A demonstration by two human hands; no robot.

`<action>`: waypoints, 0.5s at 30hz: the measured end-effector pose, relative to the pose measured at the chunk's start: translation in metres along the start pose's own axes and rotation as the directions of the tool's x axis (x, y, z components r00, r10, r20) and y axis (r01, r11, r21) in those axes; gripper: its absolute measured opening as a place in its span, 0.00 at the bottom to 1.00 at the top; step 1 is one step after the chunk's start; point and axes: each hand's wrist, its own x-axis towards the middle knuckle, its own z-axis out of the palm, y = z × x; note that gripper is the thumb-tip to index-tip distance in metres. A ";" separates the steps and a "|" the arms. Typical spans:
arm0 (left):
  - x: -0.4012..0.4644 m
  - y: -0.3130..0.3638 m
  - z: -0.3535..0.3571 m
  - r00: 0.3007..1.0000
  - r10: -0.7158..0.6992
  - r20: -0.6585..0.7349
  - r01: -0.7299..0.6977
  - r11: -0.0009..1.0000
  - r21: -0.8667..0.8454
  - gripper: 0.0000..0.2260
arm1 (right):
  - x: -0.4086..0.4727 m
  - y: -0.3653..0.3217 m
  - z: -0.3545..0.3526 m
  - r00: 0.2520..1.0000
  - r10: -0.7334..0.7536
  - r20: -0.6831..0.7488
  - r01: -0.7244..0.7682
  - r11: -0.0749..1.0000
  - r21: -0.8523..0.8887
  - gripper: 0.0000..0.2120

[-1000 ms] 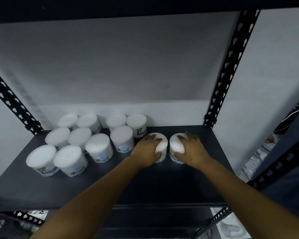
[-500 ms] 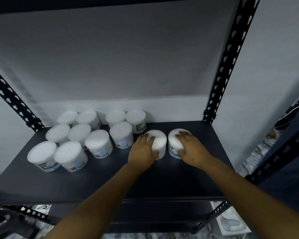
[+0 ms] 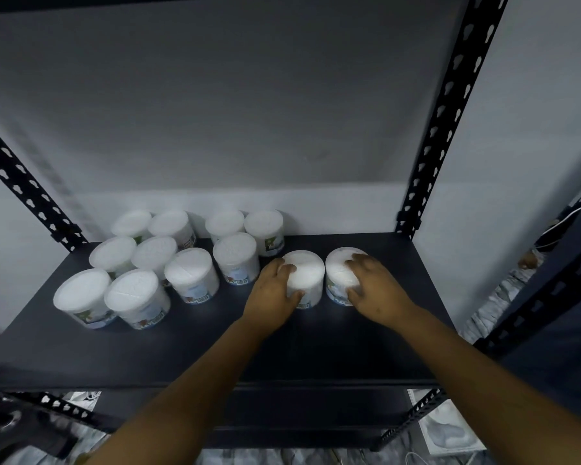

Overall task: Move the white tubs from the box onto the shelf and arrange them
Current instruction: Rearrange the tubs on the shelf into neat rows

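The person's left hand (image 3: 272, 293) grips a white tub (image 3: 304, 278) from its left side, fingers (image 3: 287, 268) curled over the lid's left edge and thumb pressed against the near wall. The right hand (image 3: 374, 288) grips a second white tub (image 3: 341, 275) from its right side, fingers curled across the lid and thumb hooked on the near rim. Both tubs stand upright on the dark shelf (image 3: 316, 347), lids up, their long axes vertical, and they sit just beside each other, touching or nearly so, right of the shelf's middle.

To the left stand 10 more white tubs (image 3: 188, 260), all upright with lids up and printed labels facing near. They form 3 rough rows running from near left to far right: 2 at the near left, 4 in the middle, 4 along the far edge by the wall (image 3: 249, 129). The tub (image 3: 236, 258) at the right end of the middle row stands just beside the left hand's tub, and whether they touch cannot be told.

A black perforated upright (image 3: 440, 129) rises at the shelf's far right corner, and another (image 3: 21, 182) at the far left. The box cannot be made out.
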 end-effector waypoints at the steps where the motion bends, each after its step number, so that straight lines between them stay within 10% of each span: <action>1: 0.000 0.000 0.002 1.000 0.000 -0.009 0.000 1.000 -0.005 0.23 | 0.000 0.000 0.000 1.000 -0.001 -0.001 0.001 1.000 -0.011 0.27; 15: 0.005 -0.008 -0.003 0.996 0.069 0.062 -0.074 0.994 0.076 0.27 | 0.002 0.000 0.002 1.000 -0.018 0.014 0.018 0.998 -0.056 0.30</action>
